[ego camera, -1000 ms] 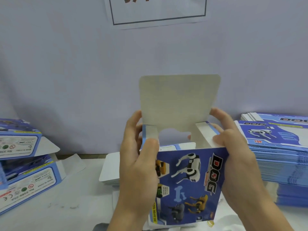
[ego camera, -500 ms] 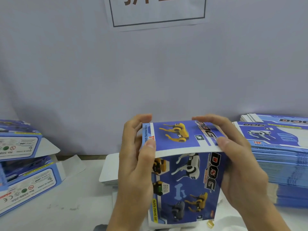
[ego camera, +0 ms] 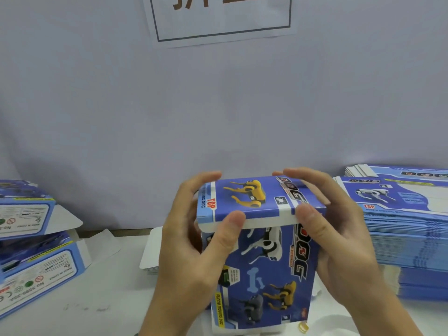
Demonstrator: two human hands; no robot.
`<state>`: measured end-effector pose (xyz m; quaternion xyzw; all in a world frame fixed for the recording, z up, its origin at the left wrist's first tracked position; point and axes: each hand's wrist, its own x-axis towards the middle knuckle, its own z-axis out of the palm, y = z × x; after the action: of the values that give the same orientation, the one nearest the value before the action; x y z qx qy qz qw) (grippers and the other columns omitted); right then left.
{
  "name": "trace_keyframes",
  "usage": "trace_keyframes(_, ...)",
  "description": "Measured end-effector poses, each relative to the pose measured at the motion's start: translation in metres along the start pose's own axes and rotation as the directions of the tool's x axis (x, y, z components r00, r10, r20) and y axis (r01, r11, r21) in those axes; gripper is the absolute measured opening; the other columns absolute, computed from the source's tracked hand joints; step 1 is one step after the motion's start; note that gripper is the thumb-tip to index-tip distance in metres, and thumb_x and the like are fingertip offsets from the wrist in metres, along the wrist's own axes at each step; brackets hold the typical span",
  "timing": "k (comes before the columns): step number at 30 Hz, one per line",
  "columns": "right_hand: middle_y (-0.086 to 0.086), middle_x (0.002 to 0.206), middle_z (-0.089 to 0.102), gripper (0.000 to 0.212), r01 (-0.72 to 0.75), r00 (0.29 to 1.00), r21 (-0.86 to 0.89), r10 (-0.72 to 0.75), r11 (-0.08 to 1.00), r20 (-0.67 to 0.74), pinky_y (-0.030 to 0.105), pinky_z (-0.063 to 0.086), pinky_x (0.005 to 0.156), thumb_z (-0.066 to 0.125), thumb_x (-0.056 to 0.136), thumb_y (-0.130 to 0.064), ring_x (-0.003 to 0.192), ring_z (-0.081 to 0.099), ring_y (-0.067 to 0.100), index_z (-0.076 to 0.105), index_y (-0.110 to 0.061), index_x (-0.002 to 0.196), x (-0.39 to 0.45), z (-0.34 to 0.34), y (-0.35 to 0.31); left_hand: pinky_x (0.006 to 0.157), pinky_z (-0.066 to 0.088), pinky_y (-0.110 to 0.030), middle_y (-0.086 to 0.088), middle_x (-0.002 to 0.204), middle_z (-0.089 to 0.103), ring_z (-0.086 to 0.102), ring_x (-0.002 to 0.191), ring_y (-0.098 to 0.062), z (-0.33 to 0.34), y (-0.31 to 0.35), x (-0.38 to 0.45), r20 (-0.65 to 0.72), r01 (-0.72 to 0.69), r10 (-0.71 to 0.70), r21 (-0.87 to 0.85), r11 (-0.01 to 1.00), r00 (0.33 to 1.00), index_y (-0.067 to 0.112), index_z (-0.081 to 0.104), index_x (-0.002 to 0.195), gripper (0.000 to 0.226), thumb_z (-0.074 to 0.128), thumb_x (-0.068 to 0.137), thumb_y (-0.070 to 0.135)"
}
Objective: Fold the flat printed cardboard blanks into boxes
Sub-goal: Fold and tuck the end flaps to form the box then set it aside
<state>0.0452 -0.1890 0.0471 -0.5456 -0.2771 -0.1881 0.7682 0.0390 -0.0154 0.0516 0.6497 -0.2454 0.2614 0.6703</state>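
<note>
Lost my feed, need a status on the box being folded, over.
Left hand and right hand both grip the box. Top flap folded down, white tuck edge showing. Nothing in the way.

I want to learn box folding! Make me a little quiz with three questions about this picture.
1. True or false: the top flap of the dog box stands straight up.
2. Which hand has its thumb on the flap's front edge? A) left hand only B) right hand only C) both
3. Fill in: the stack of flat blanks lies on the person's ____ side.

Key:
1. False; the flap is folded down over the box.
2. C; each thumb presses the white front edge.
3. Right; the folded boxes lie on the left.
</note>
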Motion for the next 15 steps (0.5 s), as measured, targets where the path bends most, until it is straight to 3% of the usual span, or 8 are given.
trace_keyframes(2, 0.012, 0.119, 0.070, 0.037, 0.012, 1.000, 0.018, -0.012, 1.000, 0.022, 0.045, 0.062, 0.070, 0.072, 0.083, -0.031, 0.095, 0.073, 0.036, 0.067, -0.026, 0.119, 0.001, 0.000, -0.001, 0.059, 0.059, -0.024, 0.006, 0.110, 0.071, 0.074, 0.095, -0.021, -0.003, 0.001, 0.001, 0.012, -0.019, 0.018, 0.056, 0.998, 1.000, 0.027, 0.058, 0.124, 0.047, 0.072, 0.083, 0.046)
trace_keyframes(4, 0.014, 0.118, 0.071, 0.038, 0.004, 1.000, 0.008, -0.004, 1.000, 0.015, 0.044, 0.062, 0.069, 0.075, 0.084, -0.037, 0.093, 0.073, 0.037, 0.067, -0.026, 0.120, 0.001, 0.000, -0.001, 0.064, 0.059, -0.023, 0.007, 0.119, 0.066, 0.069, 0.106, -0.024, -0.004, 0.000, 0.002, -0.010, -0.053, 0.055, 0.121, 0.991, 0.998, 0.029, 0.064, 0.116, 0.041, 0.069, 0.080, 0.048)
trace_keyframes(7, 0.015, 0.111, 0.072, 0.033, -0.013, 1.000, -0.042, 0.012, 0.999, -0.029, 0.043, 0.062, 0.065, 0.075, 0.083, -0.041, 0.088, 0.073, 0.039, 0.068, -0.025, 0.111, 0.000, 0.001, 0.000, 0.074, 0.059, -0.038, 0.016, 0.122, 0.062, 0.062, 0.119, -0.023, 0.002, 0.000, 0.001, -0.039, -0.028, 0.032, 0.099, 0.995, 0.999, 0.038, 0.067, 0.103, 0.029, 0.068, 0.078, 0.052)
trace_keyframes(9, 0.012, 0.103, 0.073, 0.029, -0.004, 0.999, -0.099, -0.001, 0.995, -0.047, 0.040, 0.061, 0.062, 0.066, 0.082, -0.042, 0.084, 0.073, 0.037, 0.066, -0.026, 0.105, 0.000, 0.005, 0.000, 0.065, 0.059, -0.042, 0.012, 0.107, 0.069, 0.071, 0.100, -0.017, 0.007, 0.002, 0.001, -0.070, -0.004, 0.005, 0.015, 1.000, 0.998, 0.038, 0.066, 0.096, 0.026, 0.063, 0.076, 0.054)
trace_keyframes(11, 0.009, 0.098, 0.074, 0.029, 0.015, 0.998, -0.141, -0.023, 0.990, -0.054, 0.035, 0.060, 0.058, 0.059, 0.083, -0.046, 0.082, 0.074, 0.032, 0.064, -0.025, 0.103, 0.000, 0.011, -0.001, 0.053, 0.059, -0.036, 0.004, 0.090, 0.073, 0.075, 0.083, -0.016, 0.009, 0.006, 0.003, -0.108, 0.022, -0.031, -0.081, 0.997, 0.994, 0.037, 0.064, 0.091, 0.024, 0.063, 0.075, 0.054)
trace_keyframes(13, 0.006, 0.095, 0.074, 0.033, 0.029, 0.997, -0.179, -0.040, 0.983, -0.060, 0.029, 0.058, 0.055, 0.057, 0.084, -0.050, 0.079, 0.075, 0.026, 0.063, -0.024, 0.102, 0.000, 0.017, 0.000, 0.052, 0.058, -0.027, 0.000, 0.086, 0.074, 0.076, 0.079, -0.018, 0.009, 0.008, 0.004, -0.133, 0.033, -0.047, -0.110, 0.993, 0.990, 0.036, 0.062, 0.092, 0.026, 0.063, 0.074, 0.055)
trace_keyframes(15, 0.004, 0.090, 0.074, 0.035, 0.036, 0.996, -0.224, -0.054, 0.974, -0.074, 0.023, 0.056, 0.053, 0.055, 0.084, -0.054, 0.075, 0.075, 0.022, 0.063, -0.024, 0.099, 0.001, 0.019, 0.001, 0.053, 0.059, -0.026, -0.002, 0.086, 0.074, 0.076, 0.078, -0.018, 0.011, 0.009, 0.005, -0.148, 0.052, -0.068, -0.109, 0.993, 0.987, 0.038, 0.060, 0.095, 0.028, 0.066, 0.076, 0.058)
